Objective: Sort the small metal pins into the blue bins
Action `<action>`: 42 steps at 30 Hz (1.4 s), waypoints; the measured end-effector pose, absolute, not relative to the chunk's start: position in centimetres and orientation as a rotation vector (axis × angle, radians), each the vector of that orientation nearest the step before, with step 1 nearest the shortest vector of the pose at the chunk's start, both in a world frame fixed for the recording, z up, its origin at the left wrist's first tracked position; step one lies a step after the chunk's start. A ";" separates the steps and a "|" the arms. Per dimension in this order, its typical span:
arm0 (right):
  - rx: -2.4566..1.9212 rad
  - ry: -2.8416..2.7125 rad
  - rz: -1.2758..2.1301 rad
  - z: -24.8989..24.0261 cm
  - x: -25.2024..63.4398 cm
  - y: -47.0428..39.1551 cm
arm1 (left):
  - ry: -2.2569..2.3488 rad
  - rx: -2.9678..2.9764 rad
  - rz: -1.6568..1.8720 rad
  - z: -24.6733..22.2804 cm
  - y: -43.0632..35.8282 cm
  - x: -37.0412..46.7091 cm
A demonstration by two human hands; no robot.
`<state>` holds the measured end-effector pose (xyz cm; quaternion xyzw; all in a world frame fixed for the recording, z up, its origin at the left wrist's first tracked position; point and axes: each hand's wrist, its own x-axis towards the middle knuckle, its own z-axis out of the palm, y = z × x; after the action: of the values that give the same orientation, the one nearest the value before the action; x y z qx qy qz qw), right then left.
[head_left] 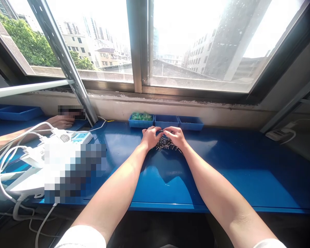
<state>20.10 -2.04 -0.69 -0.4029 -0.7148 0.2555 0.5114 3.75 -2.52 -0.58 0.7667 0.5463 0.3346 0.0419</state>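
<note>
My left hand (151, 137) and my right hand (175, 136) meet over a pile of small dark and silvery metal parts (165, 144) on the blue table. The fingers of both hands are bent inward, with their tips close together above the back of the pile. Whatever lies between the fingertips is too small to make out. Just behind the hands stand three blue bins: the left one (130, 123) holds green pieces, and the middle one (166, 121) and the right one (191, 123) sit beside it.
White plugs and cables (36, 155) and a power strip (82, 137) crowd the left side of the blue table (165, 193). Another person's hand (63, 121) rests farther left, near a metal post (80, 89). A white adapter (279, 134) lies at the right back.
</note>
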 end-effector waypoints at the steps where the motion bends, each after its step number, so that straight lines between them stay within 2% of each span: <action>1: -0.973 -1.717 0.596 -0.8 20.1 -2.0 | 1.702 2.335 1.017 -0.6 -2.5 3.7; 9: -1.078 -1.734 0.382 -1.0 20.4 -1.7 | 2.018 2.188 0.762 -0.8 -1.9 3.6; 20: -1.256 -1.797 0.251 -1.0 20.6 -1.8 | 1.935 2.213 0.411 -0.9 -2.0 3.5; 32: -1.491 -1.607 0.106 -1.4 21.7 -0.6 | 1.923 2.224 0.375 -1.3 -1.6 3.3; 42: -1.559 -1.503 0.152 -1.3 23.1 0.1 | 1.884 2.199 0.366 -0.6 -1.9 3.3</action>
<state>23.08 0.10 -1.33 -0.6352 -0.6123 0.0619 0.4667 3.29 -1.95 -0.61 0.7487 0.6415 0.1246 0.1111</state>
